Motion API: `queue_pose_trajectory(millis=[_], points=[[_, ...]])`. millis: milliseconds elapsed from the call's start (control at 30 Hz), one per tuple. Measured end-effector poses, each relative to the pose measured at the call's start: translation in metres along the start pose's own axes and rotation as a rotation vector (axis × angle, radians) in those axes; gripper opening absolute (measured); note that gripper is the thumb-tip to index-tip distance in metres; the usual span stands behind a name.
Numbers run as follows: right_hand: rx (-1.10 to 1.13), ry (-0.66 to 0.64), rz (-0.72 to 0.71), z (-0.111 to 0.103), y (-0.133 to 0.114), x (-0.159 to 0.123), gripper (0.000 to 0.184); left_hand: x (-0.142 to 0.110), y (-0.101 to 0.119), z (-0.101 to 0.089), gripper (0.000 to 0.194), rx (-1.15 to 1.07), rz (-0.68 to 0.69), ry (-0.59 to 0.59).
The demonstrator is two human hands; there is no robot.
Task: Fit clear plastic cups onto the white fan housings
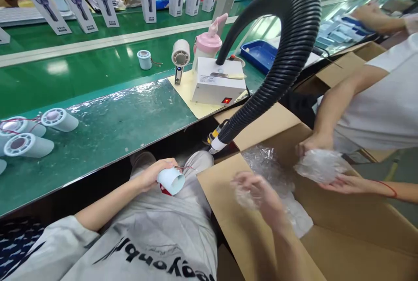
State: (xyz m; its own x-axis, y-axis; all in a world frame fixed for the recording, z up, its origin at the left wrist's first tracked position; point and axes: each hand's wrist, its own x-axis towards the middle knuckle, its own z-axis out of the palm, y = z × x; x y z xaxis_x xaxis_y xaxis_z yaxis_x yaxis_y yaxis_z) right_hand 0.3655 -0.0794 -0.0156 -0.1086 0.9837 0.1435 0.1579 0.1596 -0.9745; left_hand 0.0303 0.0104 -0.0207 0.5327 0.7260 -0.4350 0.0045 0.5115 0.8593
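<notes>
My left hand (156, 173) is closed around a pale blue fan housing (171, 181), a short cylinder above my lap. Its open end faces right, and thin red and dark wires trail from its top. My right hand (258, 191), smeared by motion, is over the near flap of a cardboard box (352, 244). Crumpled clear plastic (247, 198) shows at its fingers; its exact shape is blurred. More clear plastic pieces (271, 165) lie inside the box. Between my left hand and the box hangs the white nozzle (217, 144) of a black corrugated hose (281, 72).
A white machine (212, 85) feeds the hose. Beside it stand a handheld fan (180, 56) and a pink-lidded cup (208, 43). Several fan housings (31, 145) lie at left on the green bench (107, 137). A co-worker's hands (341, 184) hold clear plastic (320, 164) over the box.
</notes>
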Motion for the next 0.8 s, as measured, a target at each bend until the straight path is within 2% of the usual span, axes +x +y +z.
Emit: queue_pose_trajectory(millis=[67, 133, 200, 267, 367, 467, 567, 667, 800], points=[[-0.313, -0.084, -0.038, 0.043, -0.012, 0.004, 0.036, 0.002, 0.004, 0.002, 0.038, 0.080, 0.017, -0.039], [-0.615, -0.132, -0.065, 0.076, -0.016, 0.014, 0.047, 0.002, 0.009, 0.002, 0.029, 0.172, 0.054, -0.055], [-0.802, -0.176, -0.072, 0.098, -0.014, 0.028, 0.049, -0.001, 0.014, 0.002, 0.020, 0.251, 0.105, -0.056], [-0.835, -0.226, -0.065, 0.109, -0.010, 0.039, 0.038, -0.005, 0.018, 0.000, 0.015, 0.350, 0.191, -0.052], [-0.602, -0.293, -0.049, 0.116, -0.006, 0.048, 0.017, -0.013, 0.019, -0.005, 0.019, 0.575, 0.380, -0.013], [-0.291, -0.258, -0.002, 0.118, -0.010, 0.049, 0.011, -0.016, 0.012, -0.013, 0.041, 0.677, 0.497, 0.030], [-0.125, -0.130, 0.087, 0.120, -0.016, 0.048, 0.027, -0.013, 0.002, -0.021, 0.062, 0.689, 0.545, -0.016], [0.019, -0.038, 0.188, 0.120, -0.018, 0.048, 0.038, -0.009, -0.003, -0.024, 0.066, 0.682, 0.556, -0.112], [0.208, 0.009, 0.275, 0.116, -0.019, 0.050, 0.047, -0.011, 0.004, -0.021, 0.067, 0.647, 0.494, -0.221]])
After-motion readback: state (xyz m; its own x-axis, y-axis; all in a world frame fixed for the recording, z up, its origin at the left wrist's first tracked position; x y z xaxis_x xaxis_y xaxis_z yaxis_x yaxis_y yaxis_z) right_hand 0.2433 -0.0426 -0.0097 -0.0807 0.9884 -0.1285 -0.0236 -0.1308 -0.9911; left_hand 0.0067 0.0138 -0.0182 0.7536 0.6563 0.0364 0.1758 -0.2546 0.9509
